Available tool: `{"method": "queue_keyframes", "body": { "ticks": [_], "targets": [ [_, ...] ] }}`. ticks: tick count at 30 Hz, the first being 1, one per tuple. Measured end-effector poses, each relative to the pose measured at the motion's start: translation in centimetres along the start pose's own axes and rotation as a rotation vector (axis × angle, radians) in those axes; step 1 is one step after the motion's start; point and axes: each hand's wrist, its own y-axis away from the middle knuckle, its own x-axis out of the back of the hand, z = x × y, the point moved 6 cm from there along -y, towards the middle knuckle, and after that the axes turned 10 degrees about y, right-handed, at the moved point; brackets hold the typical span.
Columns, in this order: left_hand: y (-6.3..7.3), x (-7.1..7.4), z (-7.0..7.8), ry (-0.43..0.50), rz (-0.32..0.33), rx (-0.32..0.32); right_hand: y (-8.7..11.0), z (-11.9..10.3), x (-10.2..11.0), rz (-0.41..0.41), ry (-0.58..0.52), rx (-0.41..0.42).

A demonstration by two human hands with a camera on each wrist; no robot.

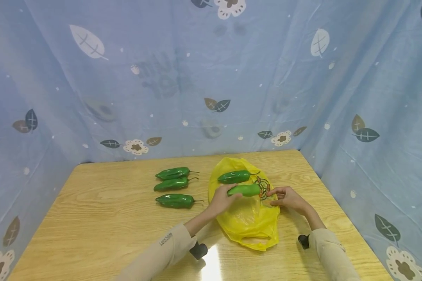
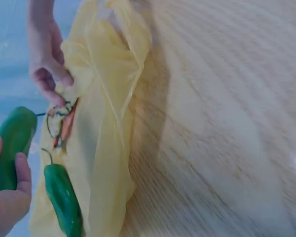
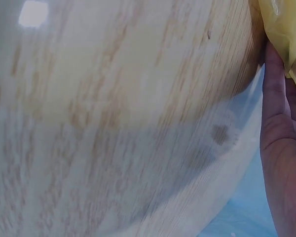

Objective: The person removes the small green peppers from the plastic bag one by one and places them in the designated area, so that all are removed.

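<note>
Evidently, the green pepper (image 1: 245, 190) was in the left hand (image 1: 224, 200), above the yellow bag (image 1: 244, 216), its stalk end towards the right hand (image 1: 291, 199). The left fingers were curled round its body, thumb against one side, leaving the stalk free; an easy, even grip seemed right for that glossy skin, since a hard squeeze could bruise it or make it slip. The right fingers were narrowed to a pinch at the bag's right edge, and the left wrist view showed thin plastic gathered between them. That hold looked worth keeping light but steady, because a loose bag could slide or fold, while a strong tug could stretch it. Just beyond the held pepper, a second pepper (image 1: 234, 176) lay on the bag, stalk to the right; any lowering called for a slow, level wrist and enough room to avoid knocking it. The bag's handle loop (image 1: 256, 244) lay nearest the person, well apart from both hands' fingers. To the left, three more peppers (image 1: 171, 184) lay on the desk (image 1: 102, 207), stalks also to the right, and beyond the desk hung a blue curtain (image 1: 154, 78).
</note>
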Motion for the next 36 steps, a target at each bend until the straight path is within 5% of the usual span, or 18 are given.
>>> {"method": "queue_keyframes", "body": {
  "ticks": [6, 15, 23, 36],
  "targets": [
    [1.8, 1.2, 0.5, 0.068, 0.011, -0.021, -0.1, 0.1, -0.1, -0.017, -0.025, 0.017],
    [5.3, 3.0, 0.6, 0.209, 0.022, -0.134, 0.2, -0.3, -0.1, -0.022, -0.026, 0.02],
    [8.6, 3.7, 0.5, 0.345, -0.027, -0.121, 0.3, -0.2, -0.1, -0.003, 0.011, 0.016],
    [13.7, 5.8, 0.8, 0.301, -0.104, -0.257, 0.3, -0.2, 0.1, 0.016, 0.021, -0.007]
  ]
}}
